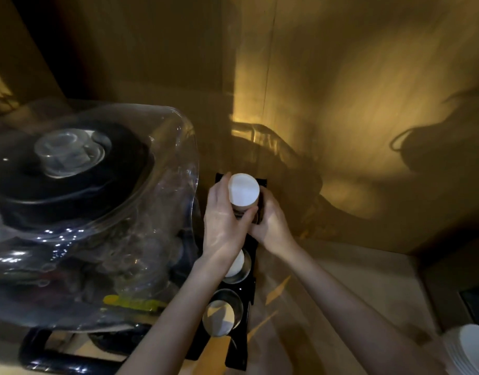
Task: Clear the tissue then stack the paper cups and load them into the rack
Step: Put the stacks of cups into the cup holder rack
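Both hands are wrapped around the cup stack [244, 192]: left hand [224, 221] clamps its left side, right hand [270, 221] cups the right side lower down. The stack sits bottom-up between them, over the far end of the black rack [250, 255]. Nearer slots hold more cups [219, 318]. Big clear jug [97, 212] just left.

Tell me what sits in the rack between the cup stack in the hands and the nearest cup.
In the head view, one more upturned cup in its rack ring, partly hidden by the left hand's wrist.
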